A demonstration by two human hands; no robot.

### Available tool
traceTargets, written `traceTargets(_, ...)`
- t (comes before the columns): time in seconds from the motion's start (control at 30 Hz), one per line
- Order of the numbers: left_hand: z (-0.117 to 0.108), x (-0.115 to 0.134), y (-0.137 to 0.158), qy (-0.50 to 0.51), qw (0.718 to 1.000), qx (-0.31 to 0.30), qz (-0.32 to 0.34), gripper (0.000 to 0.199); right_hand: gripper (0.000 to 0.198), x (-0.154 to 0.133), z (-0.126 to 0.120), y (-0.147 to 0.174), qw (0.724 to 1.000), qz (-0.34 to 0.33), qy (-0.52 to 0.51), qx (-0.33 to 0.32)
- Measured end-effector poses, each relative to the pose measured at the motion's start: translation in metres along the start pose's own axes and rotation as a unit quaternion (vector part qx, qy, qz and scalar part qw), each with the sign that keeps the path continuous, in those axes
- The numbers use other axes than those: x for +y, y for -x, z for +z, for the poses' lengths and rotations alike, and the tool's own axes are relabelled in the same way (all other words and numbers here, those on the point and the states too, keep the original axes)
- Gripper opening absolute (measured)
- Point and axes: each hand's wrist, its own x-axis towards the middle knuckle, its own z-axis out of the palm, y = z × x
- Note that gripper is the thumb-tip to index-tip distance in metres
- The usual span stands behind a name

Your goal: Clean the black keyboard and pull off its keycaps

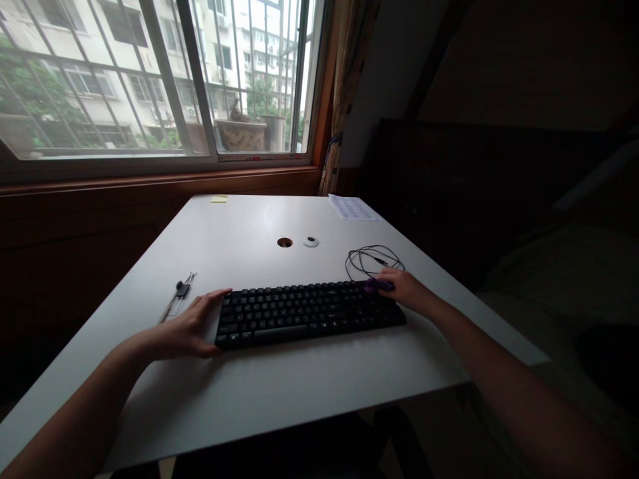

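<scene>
A black keyboard lies on the white table, turned slightly at an angle. My left hand grips its left end, with the thumb at the near corner and the fingers at the far corner. Over the keys at the right end, my right hand is closed on a small, bunched purple cloth. The cloth touches the keyboard near its far right edge. Behind that hand, a loosely coiled black cable rests on the table, its plug lying within the loops.
The white table has a cable hole with a round cover beside it. Left of the keyboard lies a black binder clip among thin metal items. Yellow notes and a printed sheet lie along the far edge.
</scene>
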Motion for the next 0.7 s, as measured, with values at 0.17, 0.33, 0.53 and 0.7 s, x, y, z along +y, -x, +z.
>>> traceTargets(0.17, -0.002, 0.003, 0.0, 0.009, 1.0, -0.009, -0.013, 0.107, 0.02, 0.044, -0.016, 0.02, 0.998, 0.055, 0.03, 0.006)
traceTargets(0.33, -0.002, 0.002, 0.0, 0.019, 1.0, -0.006, -0.014, 0.107, 0.023, 0.074, -0.028, 0.042, 0.982, 0.16, 0.079, 0.055)
traceTargets(0.53, -0.002, 0.004, 0.0, 0.029, 0.999, -0.005, -0.016, 0.106, 0.033, 0.018, -0.017, 0.015, 0.987, 0.105, 0.037, 0.118)
traceTargets(0.7, -0.001, 0.004, 0.001, 0.031, 0.999, -0.006, -0.018, 0.106, 0.02, -0.078, 0.027, -0.043, 0.993, -0.032, -0.073, 0.091)
